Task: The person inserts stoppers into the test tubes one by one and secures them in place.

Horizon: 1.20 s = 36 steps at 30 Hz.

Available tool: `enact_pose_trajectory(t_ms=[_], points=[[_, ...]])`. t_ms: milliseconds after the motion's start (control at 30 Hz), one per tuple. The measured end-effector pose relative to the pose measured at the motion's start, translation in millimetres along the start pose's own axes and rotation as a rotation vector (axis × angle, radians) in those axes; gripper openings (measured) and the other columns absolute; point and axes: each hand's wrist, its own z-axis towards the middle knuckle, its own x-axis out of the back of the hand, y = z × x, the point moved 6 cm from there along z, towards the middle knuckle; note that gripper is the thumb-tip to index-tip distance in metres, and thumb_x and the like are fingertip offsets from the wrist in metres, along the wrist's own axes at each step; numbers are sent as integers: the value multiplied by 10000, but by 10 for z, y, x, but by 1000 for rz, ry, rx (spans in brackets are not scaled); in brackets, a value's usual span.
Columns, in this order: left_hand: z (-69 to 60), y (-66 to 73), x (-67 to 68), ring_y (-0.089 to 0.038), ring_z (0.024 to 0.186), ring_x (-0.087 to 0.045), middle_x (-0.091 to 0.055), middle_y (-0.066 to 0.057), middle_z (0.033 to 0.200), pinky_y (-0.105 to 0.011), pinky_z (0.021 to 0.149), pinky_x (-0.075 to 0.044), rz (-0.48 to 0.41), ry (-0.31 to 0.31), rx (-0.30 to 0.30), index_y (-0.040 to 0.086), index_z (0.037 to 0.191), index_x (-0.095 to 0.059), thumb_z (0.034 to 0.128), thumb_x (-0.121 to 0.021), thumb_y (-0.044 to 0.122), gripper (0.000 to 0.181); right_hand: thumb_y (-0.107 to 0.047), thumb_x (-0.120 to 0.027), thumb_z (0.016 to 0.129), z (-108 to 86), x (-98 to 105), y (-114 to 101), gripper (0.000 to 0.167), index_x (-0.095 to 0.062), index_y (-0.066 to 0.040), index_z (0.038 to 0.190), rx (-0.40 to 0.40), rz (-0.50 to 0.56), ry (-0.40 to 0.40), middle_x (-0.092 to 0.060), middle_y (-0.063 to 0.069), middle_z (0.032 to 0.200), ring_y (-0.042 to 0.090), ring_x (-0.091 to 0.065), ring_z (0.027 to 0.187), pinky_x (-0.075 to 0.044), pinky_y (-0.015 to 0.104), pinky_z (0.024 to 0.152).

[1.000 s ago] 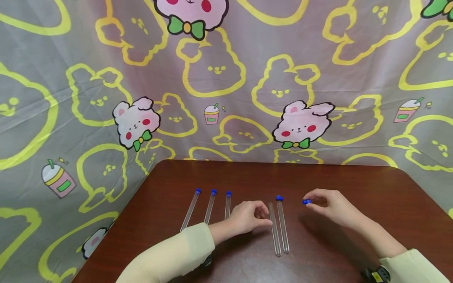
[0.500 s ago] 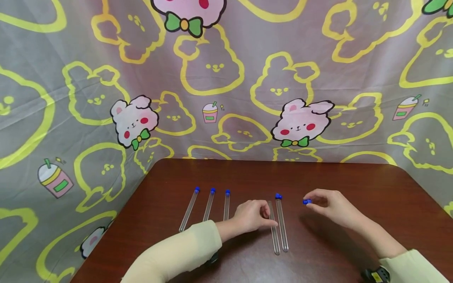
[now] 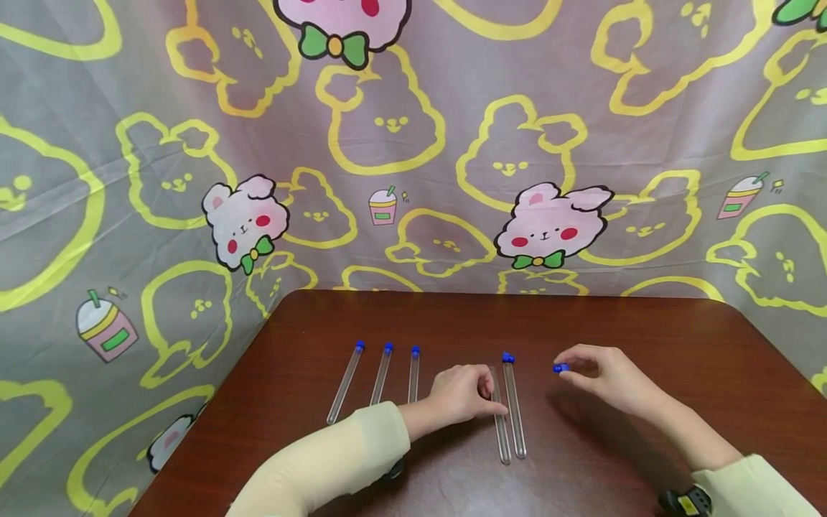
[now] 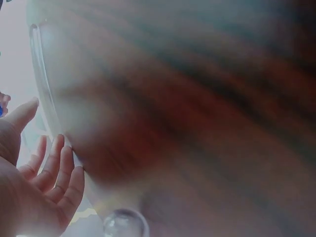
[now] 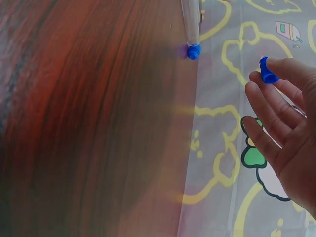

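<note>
Between the thumb and a finger of my right hand (image 3: 610, 377), a small blue cap (image 5: 268, 70) is pinched above the table. My left hand (image 3: 459, 395) is at an uncapped clear test tube (image 3: 500, 431) lying on the table. Its thumb crosses over that tube in the head view, and a gap shows between thumb and fingers in the left wrist view. Contact with the tube cannot be told. Just right of it lies another test tube (image 3: 515, 409) with a blue cap (image 3: 508, 357) at its far end.
Left of my left arm lie three test tubes with blue caps: an outer tube (image 3: 345, 384), a middle tube (image 3: 382, 373) and an inner tube (image 3: 414, 373). My left forearm partly hides some. A patterned cloth (image 3: 439, 143) hangs behind the dark wooden table (image 3: 620, 323).
My left hand has shifted slightly right, its thumb moving over the uncapped test tube; it stays nearly still over the last half second. My right hand keeps its place with the blue cap.
</note>
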Motion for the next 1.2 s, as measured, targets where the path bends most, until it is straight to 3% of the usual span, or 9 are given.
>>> enact_pose_trajectory(t_ms=[167,333,767,1000,1200], points=[[-9,-61,28,8,577,-449,-501,214,658,-219,511,-354,-14,-22,48,263,742,-567,689,-851,476,359,-82,-770,828,-13,13,10,203,-708,-137,1013,6,0,1,-668,-133,914,56,-622,838,-544,317,749],[-14,-118,70,19,590,-465,-537,198,665,-213,529,-376,-22,-18,53,239,762,-582,694,-876,352,322,-81,-774,824,-19,20,19,208,-709,-133,1015,4,1,2,-666,-141,911,57,-621,838,-540,303,756],[-65,-226,118,-10,610,-506,-582,124,664,-204,599,-408,-206,5,90,160,796,-601,691,-857,137,278,-45,-780,804,3,13,-61,226,-706,-154,987,57,17,52,-652,-163,857,40,-608,776,-535,285,708],[-138,-237,211,8,614,-527,-601,142,683,-213,647,-420,-304,30,62,153,829,-638,723,-824,101,220,-43,-771,816,-12,66,-194,220,-707,-117,1013,88,61,96,-665,-140,864,50,-624,772,-534,262,709],[-194,-191,380,-33,620,-581,-634,99,731,-208,606,-474,-478,31,13,97,921,-668,771,-791,35,204,-36,-771,816,-2,113,-311,261,-697,-151,1038,104,86,124,-683,-88,868,62,-623,770,-517,206,704]])
